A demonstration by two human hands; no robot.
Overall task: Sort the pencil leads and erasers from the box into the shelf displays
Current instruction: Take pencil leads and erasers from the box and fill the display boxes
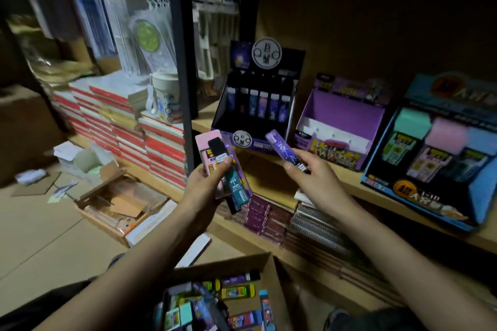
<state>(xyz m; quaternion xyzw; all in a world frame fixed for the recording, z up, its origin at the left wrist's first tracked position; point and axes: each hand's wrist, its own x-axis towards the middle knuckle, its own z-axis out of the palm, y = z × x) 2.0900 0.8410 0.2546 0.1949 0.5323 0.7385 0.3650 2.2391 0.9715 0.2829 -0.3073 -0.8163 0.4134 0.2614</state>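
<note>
In the centre of the frame, my left hand [204,188] grips a small bundle: a flat pink eraser packet [205,148] with a slim teal pencil-lead case [236,183] laid across it. Just right of it, my right hand [312,180] pinches a slim purple pencil-lead case [282,148], tilted up-left towards the black-and-purple cardboard lead display [258,142]. That display stands on the wooden shelf [344,177], with an open purple cardboard display [338,113] and a blue eraser display [478,191] further right. At bottom centre, the brown cardboard box [231,263] holds mixed lead cases and erasers.
</note>
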